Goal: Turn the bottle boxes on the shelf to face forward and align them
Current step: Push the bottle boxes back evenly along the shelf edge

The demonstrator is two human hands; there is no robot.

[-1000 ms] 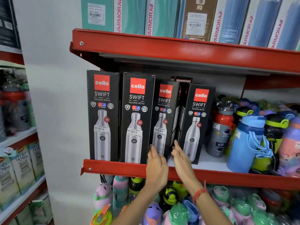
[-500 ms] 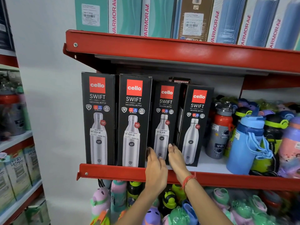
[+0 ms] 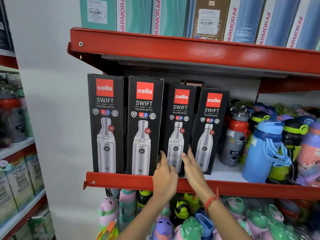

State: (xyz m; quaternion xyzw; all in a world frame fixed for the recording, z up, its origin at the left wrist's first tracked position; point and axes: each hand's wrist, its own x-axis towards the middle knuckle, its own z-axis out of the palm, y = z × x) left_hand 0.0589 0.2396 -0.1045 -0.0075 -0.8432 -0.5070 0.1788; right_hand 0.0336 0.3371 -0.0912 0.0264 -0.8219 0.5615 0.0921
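Several black Cello Swift bottle boxes stand in a row on the red shelf [image 3: 121, 181]. The first box [image 3: 106, 123] and second box [image 3: 144, 129] stand at the front edge, facing forward. The third box [image 3: 179, 122] sits slightly further back and now faces forward. The fourth box [image 3: 210, 129] stands at its right, turned a little. My left hand [image 3: 165, 177] holds the third box's lower left edge. My right hand [image 3: 193, 166] presses its lower right edge, fingers between the third and fourth boxes. A red thread band is on my right wrist.
Loose bottles crowd the shelf's right side: a red and grey one [image 3: 236, 135] and a blue one [image 3: 263, 151]. A Modware box [image 3: 194, 84] stands behind the row. Varmora boxes [image 3: 155, 14] fill the upper shelf. Children's bottles [image 3: 181, 220] hang below. Another rack [image 3: 17, 153] stands at left.
The third box has turned from angled to facing forward and closed up against the second box. Both hands have shifted with it, staying at its lower edges. The fourth box looks straighter.
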